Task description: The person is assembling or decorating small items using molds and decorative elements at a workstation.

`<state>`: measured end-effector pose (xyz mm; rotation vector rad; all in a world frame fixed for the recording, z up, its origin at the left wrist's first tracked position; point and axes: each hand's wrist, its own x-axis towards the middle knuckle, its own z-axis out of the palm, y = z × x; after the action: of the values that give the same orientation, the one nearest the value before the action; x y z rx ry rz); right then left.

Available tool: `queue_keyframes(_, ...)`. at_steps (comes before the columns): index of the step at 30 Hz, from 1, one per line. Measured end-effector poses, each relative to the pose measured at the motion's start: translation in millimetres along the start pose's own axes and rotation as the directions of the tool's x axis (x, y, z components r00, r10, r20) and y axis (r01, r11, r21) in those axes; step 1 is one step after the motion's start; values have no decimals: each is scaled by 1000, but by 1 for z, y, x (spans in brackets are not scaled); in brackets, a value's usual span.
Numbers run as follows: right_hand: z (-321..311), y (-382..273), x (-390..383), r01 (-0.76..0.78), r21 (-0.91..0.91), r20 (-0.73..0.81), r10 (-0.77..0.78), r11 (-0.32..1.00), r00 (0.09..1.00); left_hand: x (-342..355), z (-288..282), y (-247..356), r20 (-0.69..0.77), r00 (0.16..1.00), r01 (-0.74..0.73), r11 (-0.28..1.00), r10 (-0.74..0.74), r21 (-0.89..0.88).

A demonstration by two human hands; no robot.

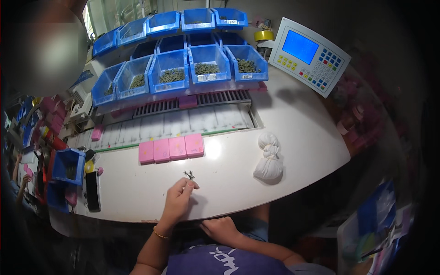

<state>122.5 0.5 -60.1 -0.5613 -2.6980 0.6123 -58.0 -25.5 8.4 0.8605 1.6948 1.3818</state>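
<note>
My left hand [178, 197] is above the near part of the white worktable [229, 183], its thumb and fingers pinched together. Out of the pinch sticks a small cluster of dark, branching pieces [189, 175]; their exact kind is too small to make out. My right hand [222, 230] rests low by the table's front edge, fingers curled and the palm side hidden. Just beyond my left hand lies a row of several pink blocks [171, 149] with small marks on top. To the right sits a white cloth bundle [269, 158], narrowed in the middle.
Blue bins [168, 73] stand in two tiers at the back, several holding heaps of small grey-green pieces. A keypad with a blue screen [309, 57] is at the back right. A black phone-like slab [93, 191] and another blue bin [68, 166] are at the left.
</note>
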Motion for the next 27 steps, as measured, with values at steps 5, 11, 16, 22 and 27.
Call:
queue_keyframes(5,-40,10,3,104,306,-315,-3,946,949,84,-17,49,-82,922,-310,846,380,433)
queue_keyframes(11,-92,41,4,-95,203,-446,178,975,877,222,-12,141,-47,805,-337,521,591,784)
queue_keyframes(16,-90,70,1,-106,248,-521,225,963,823,268,20,164,-130,844,-95,385,519,918)
queue_keyframes(22,-101,89,1,-251,-95,-564,155,963,811,229,3,138,-53,995,-23,712,84,702)
queue_keyframes(27,-108,116,14,-347,-143,-541,220,927,811,226,16,109,163,986,55,985,-28,-163)
